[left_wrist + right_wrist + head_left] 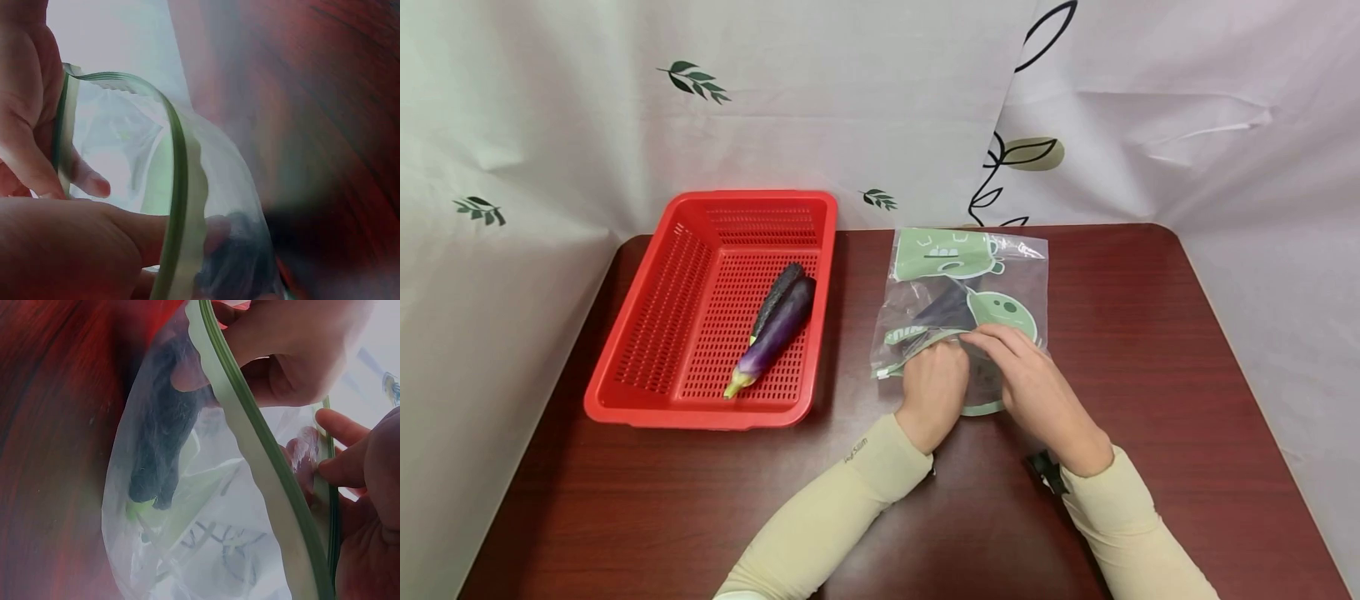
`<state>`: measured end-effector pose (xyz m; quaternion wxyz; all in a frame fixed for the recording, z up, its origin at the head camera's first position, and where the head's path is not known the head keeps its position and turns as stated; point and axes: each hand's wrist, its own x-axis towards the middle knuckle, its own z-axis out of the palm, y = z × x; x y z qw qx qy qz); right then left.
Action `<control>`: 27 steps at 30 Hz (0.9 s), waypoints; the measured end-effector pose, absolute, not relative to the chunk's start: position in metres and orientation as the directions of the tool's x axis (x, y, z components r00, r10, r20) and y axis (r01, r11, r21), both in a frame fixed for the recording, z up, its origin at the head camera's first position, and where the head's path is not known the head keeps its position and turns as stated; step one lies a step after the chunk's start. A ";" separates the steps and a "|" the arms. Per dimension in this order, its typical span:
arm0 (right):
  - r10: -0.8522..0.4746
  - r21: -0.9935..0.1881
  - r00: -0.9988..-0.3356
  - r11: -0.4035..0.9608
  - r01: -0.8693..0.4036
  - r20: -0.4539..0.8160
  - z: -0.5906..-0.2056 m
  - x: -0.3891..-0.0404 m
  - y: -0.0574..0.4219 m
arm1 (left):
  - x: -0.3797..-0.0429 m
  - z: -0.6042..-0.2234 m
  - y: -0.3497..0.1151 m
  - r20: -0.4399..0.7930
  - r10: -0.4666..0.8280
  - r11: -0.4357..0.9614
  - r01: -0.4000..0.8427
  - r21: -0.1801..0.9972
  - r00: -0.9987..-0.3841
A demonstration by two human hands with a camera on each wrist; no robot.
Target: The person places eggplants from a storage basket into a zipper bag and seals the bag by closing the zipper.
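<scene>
A clear zip bag [917, 287] with green cartoon prints lies on the table, its mouth toward me. My left hand [936, 387] reaches through the mouth. Inside the bag, its thumb and fingers grip a dark, long vegetable [159, 431]; the plastic blurs its exact kind, and its end looks split or doubled. My right hand [1037, 387] pinches the bag's green zip rim [331, 462] between thumb and fingers and holds the mouth apart. A purple eggplant [775, 333] and a dark, bumpy cucumber [772, 300] lie side by side in the red basket [700, 417].
The basket stands left of the bag on the dark red wooden table [1150, 358]. A white patterned cloth [820, 100] hangs behind the table and along its sides. The white zip slider [882, 374] sits at the bag's left corner.
</scene>
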<state>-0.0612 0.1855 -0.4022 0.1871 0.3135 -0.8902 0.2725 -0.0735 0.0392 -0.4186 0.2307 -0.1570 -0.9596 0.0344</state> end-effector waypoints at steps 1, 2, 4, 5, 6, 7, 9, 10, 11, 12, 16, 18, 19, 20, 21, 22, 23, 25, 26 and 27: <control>-0.456 -0.367 -0.731 0.653 -0.662 0.507 -0.402 -0.061 0.185 | -0.074 -0.420 0.039 0.437 0.311 0.950 0.279 -0.138 -0.844; -0.456 -0.368 -0.729 0.650 -0.665 0.511 -0.402 -0.061 0.185 | -0.074 -0.420 0.040 0.446 0.304 0.953 0.271 -0.139 -0.842; -0.456 -0.366 -0.723 0.646 -0.670 0.519 -0.402 -0.062 0.185 | -0.075 -0.423 0.040 0.468 0.293 0.956 0.256 -0.142 -0.834; -0.456 -0.365 -0.720 0.644 -0.673 0.523 -0.402 -0.062 0.185 | -0.075 -0.424 0.041 0.482 0.287 0.958 0.246 -0.147 -0.828; -0.456 -0.364 -0.718 0.642 -0.675 0.526 -0.402 -0.062 0.185 | -0.075 -0.425 0.041 0.493 0.282 0.959 0.238 -0.152 -0.823; -0.456 -0.363 -0.717 0.642 -0.676 0.528 -0.402 -0.062 0.185 | -0.076 -0.427 0.041 0.504 0.278 0.961 0.230 -0.157 -0.818; -0.456 -0.361 -0.715 0.641 -0.677 0.531 -0.402 -0.062 0.184 | -0.077 -0.430 0.042 0.523 0.272 0.962 0.216 -0.168 -0.808; -0.455 -0.360 -0.714 0.642 -0.677 0.532 -0.402 -0.062 0.184 | -0.078 -0.431 0.042 0.530 0.273 0.961 0.208 -0.180 -0.803; -0.455 -0.359 -0.715 0.643 -0.676 0.532 -0.402 -0.062 0.184 | -0.079 -0.432 0.042 0.537 0.273 0.961 0.203 -0.187 -0.798; -0.455 -0.359 -0.714 0.643 -0.677 0.532 -0.402 -0.062 0.184 | -0.079 -0.433 0.042 0.539 0.275 0.960 0.199 -0.196 -0.796; -0.453 -0.356 -0.713 0.645 -0.676 0.534 -0.402 -0.061 0.184 | -0.081 -0.435 0.043 0.548 0.278 0.958 0.188 -0.215 -0.789; -0.453 -0.356 -0.713 0.645 -0.676 0.535 -0.402 -0.061 0.184 | -0.082 -0.434 0.043 0.542 0.285 0.956 0.192 -0.222 -0.791; -0.452 -0.358 -0.714 0.644 -0.676 0.535 -0.402 -0.061 0.184 | -0.082 -0.434 0.042 0.538 0.289 0.954 0.194 -0.227 -0.792; -0.452 -0.359 -0.715 0.644 -0.676 0.534 -0.402 -0.061 0.184 | -0.082 -0.434 0.042 0.536 0.294 0.952 0.193 -0.237 -0.791; -0.452 -0.360 -0.715 0.644 -0.676 0.534 -0.402 -0.061 0.184 | -0.083 -0.434 0.042 0.530 0.299 0.950 0.195 -0.245 -0.793; -0.452 -0.361 -0.716 0.644 -0.674 0.532 -0.402 -0.060 0.184 | -0.083 -0.434 0.042 0.529 0.303 0.948 0.195 -0.251 -0.793; -0.452 -0.362 -0.718 0.645 -0.673 0.529 -0.402 -0.060 0.184 | -0.083 -0.434 0.043 0.528 0.302 0.948 0.192 -0.252 -0.794; -0.453 -0.364 -0.721 0.646 -0.671 0.525 -0.402 -0.060 0.184 | -0.084 -0.435 0.043 0.530 0.300 0.948 0.188 -0.256 -0.793; -0.453 -0.365 -0.722 0.646 -0.670 0.524 -0.402 -0.060 0.184 | -0.085 -0.436 0.043 0.532 0.296 0.949 0.184 -0.255 -0.793; -0.453 -0.366 -0.723 0.646 -0.669 0.522 -0.402 -0.060 0.184 | -0.085 -0.436 0.044 0.531 0.295 0.950 0.184 -0.252 -0.794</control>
